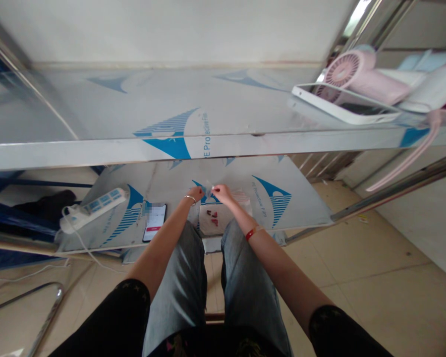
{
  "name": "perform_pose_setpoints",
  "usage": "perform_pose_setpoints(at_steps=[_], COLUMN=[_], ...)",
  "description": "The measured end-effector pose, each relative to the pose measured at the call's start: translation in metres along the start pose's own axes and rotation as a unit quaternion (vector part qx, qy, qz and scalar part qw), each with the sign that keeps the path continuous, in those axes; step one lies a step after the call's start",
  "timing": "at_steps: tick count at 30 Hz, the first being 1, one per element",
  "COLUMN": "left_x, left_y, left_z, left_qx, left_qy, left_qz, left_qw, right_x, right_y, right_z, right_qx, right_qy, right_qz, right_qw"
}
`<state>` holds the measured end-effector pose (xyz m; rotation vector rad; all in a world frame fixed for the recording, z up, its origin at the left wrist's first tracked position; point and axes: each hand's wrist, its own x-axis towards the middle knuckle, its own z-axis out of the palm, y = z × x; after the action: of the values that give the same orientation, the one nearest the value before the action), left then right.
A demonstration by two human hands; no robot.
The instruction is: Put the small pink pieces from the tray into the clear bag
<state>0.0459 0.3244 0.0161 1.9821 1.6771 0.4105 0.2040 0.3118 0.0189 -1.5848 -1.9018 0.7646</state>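
Above the lower shelf, my left hand (196, 193) and my right hand (223, 192) are close together with their fingers pinched. A small piece of clear plastic (209, 188), perhaps a little bag, shows between them. My right fingers grip its edge; what the left fingers pinch is too small to make out. Just below the hands, near my knees, lies a pale flat sheet or bag (206, 227). Several small dark red and pink pieces (212, 218) rest on it. Some pale thin strips (241, 196) are partly covered by my right wrist.
A phone (155, 223) and a white power strip (96, 208) lie on the lower shelf (241, 171) to the left. The upper shelf's front edge (245, 146) crosses beyond my hands. On it at right are a pink fan (371, 79) and a white tray (342, 111).
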Motion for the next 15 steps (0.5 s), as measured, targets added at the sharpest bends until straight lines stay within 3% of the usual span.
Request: perform_pose_setpoints(at_steps=[3,6,10,15], left_x=[0.006,0.006,0.002,-0.001], left_y=[0.0,0.005,0.008,0.005], left_z=[0.001,-0.002,-0.009,-0.011], left_qx=[-0.022,-0.141,-0.281,-0.291], left_qy=[0.014,0.031,0.018,0.013], left_qz=[0.007,0.044,0.044,0.024], left_qw=[1.0,0.988,0.958,0.956], right_x=[0.001,0.001,0.002,0.007], right_y=[0.0,-0.001,-0.002,0.0], right_z=[-0.001,-0.002,-0.001,0.006], right_qx=[-0.015,-0.012,-0.014,-0.005], right_qy=[0.006,0.024,0.031,0.024], right_qz=[0.022,0.045,0.056,0.01], right_qw=[1.0,0.999,0.998,1.0])
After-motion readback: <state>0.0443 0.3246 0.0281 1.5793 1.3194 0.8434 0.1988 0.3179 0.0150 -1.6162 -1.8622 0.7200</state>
